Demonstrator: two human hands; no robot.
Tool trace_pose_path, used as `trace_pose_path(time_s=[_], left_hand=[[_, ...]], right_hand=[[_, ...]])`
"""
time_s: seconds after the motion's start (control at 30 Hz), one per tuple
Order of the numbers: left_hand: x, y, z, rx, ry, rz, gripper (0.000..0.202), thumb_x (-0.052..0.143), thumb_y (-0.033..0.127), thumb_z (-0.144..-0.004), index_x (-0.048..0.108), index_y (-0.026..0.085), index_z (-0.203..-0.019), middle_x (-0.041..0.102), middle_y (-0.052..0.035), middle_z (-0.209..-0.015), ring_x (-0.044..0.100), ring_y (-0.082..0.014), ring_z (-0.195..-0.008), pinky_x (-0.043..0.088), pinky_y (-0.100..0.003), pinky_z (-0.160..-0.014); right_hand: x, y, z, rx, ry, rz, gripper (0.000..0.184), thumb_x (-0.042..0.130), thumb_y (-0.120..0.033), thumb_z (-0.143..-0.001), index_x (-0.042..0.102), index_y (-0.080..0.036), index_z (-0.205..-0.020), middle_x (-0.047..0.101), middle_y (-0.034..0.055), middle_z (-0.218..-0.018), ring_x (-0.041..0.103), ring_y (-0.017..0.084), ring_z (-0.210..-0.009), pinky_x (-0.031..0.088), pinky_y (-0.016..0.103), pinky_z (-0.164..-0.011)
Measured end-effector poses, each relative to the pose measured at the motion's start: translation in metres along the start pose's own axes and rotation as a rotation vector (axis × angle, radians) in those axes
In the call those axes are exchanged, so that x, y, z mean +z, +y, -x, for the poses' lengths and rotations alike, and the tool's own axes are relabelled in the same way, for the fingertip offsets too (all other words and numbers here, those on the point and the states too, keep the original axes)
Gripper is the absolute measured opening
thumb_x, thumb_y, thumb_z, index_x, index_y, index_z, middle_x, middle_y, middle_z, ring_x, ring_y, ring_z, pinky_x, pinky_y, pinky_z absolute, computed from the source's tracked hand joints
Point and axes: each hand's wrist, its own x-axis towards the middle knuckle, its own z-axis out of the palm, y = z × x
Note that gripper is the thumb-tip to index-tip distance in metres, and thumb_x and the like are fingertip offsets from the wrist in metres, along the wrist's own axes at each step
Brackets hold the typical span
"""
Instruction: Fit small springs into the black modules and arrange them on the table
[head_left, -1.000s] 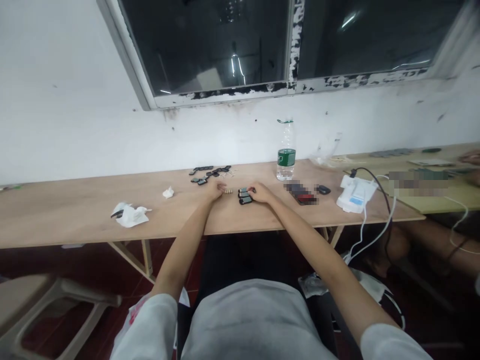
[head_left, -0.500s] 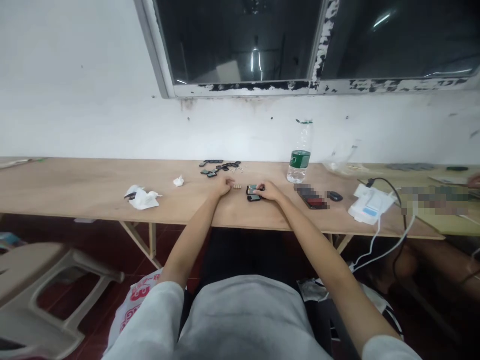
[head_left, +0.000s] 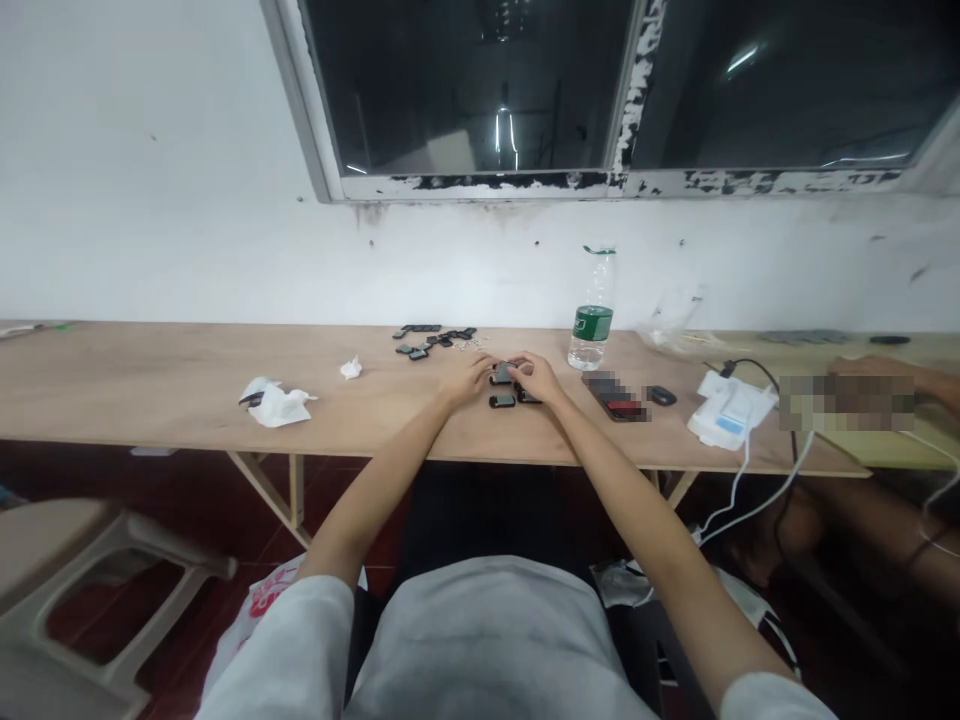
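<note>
My left hand (head_left: 466, 379) and my right hand (head_left: 534, 377) meet over the wooden table (head_left: 150, 380), both with fingers closed on one small black part (head_left: 502, 373) held just above the tabletop. Another small black part (head_left: 502, 401) lies on the table just in front of the hands. A third dark piece (head_left: 526, 397) sits under my right hand. A cluster of several similar black parts (head_left: 433, 340) is spread farther back near the wall.
A water bottle with a green label (head_left: 592, 314) stands right of my hands. Crumpled white tissue (head_left: 276, 403) lies to the left, a smaller wad (head_left: 351, 369) nearer. A white device with cables (head_left: 730, 413) sits right. Another person's hand (head_left: 870, 368) rests far right. A plastic chair (head_left: 90, 590) stands lower left.
My left hand moved right from the table to join my right hand, and both now hold one black part lifted off the table. The camera view shifted slightly.
</note>
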Motion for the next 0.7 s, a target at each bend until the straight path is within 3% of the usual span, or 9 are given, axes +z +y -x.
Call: trace_pose_path(time_s=[0.1,0.33,0.7], left_hand=[[0.005,-0.001,0.0,0.007,0.0,-0.016,0.034,0.047,0.022,-0.107,0.068,0.018,-0.133,0.067,-0.0146,-0.135,0.063,-0.0251,-0.126,0.052,-0.041,-0.11],[0.008,-0.01,0.004,-0.072,-0.054,0.022,0.036,0.05,0.016,-0.102,0.072,0.019,-0.13,0.068,-0.0126,-0.14,0.063,-0.0273,-0.13,0.048,-0.042,-0.114],[0.005,-0.002,0.003,-0.189,-0.063,0.136,0.037,0.054,0.024,-0.103,0.071,0.024,-0.135,0.067,-0.0081,-0.146,0.058,-0.0249,-0.138,0.041,-0.043,-0.122]], right_hand=[[-0.001,-0.002,0.001,0.024,-0.027,-0.037,0.026,0.075,-0.036,-0.086,0.074,-0.017,-0.104,0.081,0.0111,-0.099,0.076,0.022,-0.075,0.062,0.033,-0.073],[0.001,-0.006,0.003,0.091,-0.028,-0.124,0.03,0.081,-0.04,-0.086,0.075,-0.014,-0.1,0.081,0.012,-0.089,0.077,0.023,-0.071,0.064,0.033,-0.07],[0.0,-0.005,0.0,0.176,-0.013,-0.211,0.029,0.085,-0.039,-0.085,0.078,-0.015,-0.099,0.082,0.0117,-0.094,0.078,0.024,-0.075,0.067,0.037,-0.077]])
